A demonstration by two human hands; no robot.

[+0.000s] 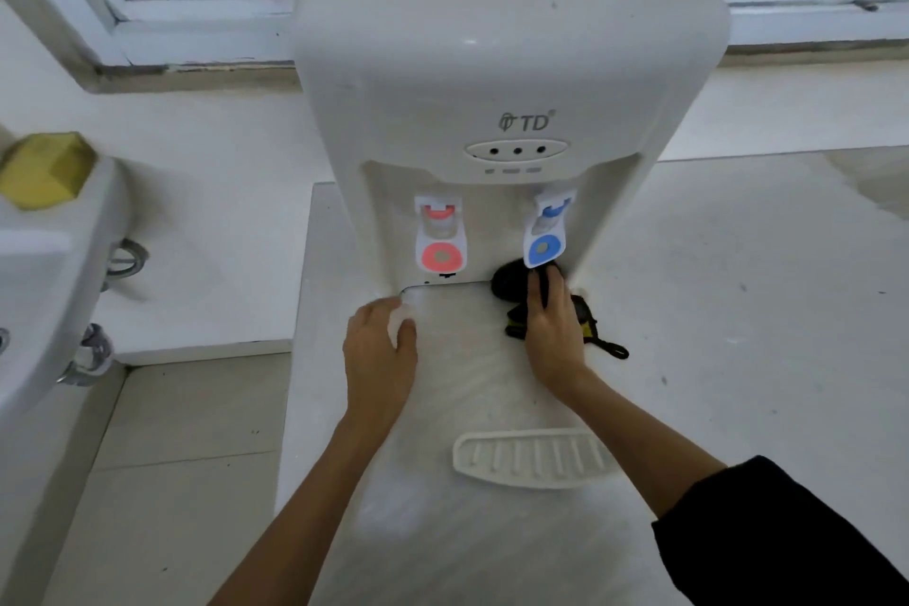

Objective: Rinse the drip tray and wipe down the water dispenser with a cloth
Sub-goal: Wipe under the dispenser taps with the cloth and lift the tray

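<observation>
A white water dispenser (506, 79) stands on a pale counter, with a red tap (440, 236) on the left and a blue tap (547, 231) on the right. My right hand (553, 325) presses a black cloth (511, 283) with yellow trim into the recess under the blue tap. My left hand (378, 354) rests at the dispenser's lower left front corner, fingers curled on its edge. The white slotted drip tray (531, 458) lies loose on the counter, nearer to me than both hands.
A white washbasin (49, 271) with a yellow sponge (44, 170) on its rim is at the left, with pipes beneath it. A window sill (206, 39) runs behind the dispenser. The counter (738, 310) spreads to the right; a tiled floor lies lower left.
</observation>
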